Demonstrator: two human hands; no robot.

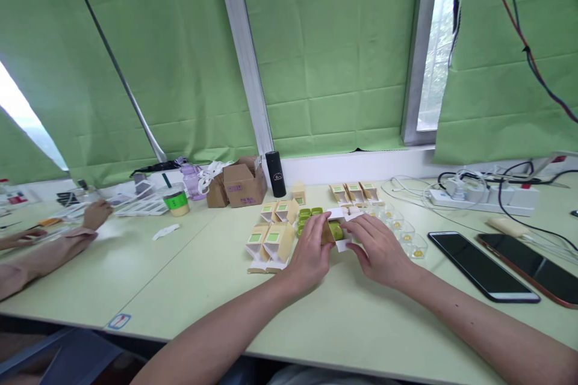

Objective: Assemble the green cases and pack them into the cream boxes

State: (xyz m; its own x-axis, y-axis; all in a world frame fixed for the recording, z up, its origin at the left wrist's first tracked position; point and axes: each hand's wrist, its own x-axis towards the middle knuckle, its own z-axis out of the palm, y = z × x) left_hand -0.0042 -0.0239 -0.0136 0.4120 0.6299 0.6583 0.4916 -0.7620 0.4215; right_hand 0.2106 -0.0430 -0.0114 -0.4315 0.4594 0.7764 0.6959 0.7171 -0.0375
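Observation:
My left hand (311,249) and my right hand (379,249) meet over a small brown paper box (329,233) with a green piece (336,230) showing inside it. Both hands have curled fingers gripping the box and its white flaps (343,245). Left of my hands stand several closed brown boxes with green labels (271,240). Just behind the held box lie several loose green pieces (307,214). Flat unfolded boxes (354,192) lie further back, and a row of small clear cups (404,231) runs along the right.
Two phones (483,264) lie face up at the right, with a power strip and cables (483,195) behind. A black cylinder (275,174), cardboard boxes (244,183) and a green-banded cup (177,201) stand at the back. Another person's hand (94,213) rests at the left.

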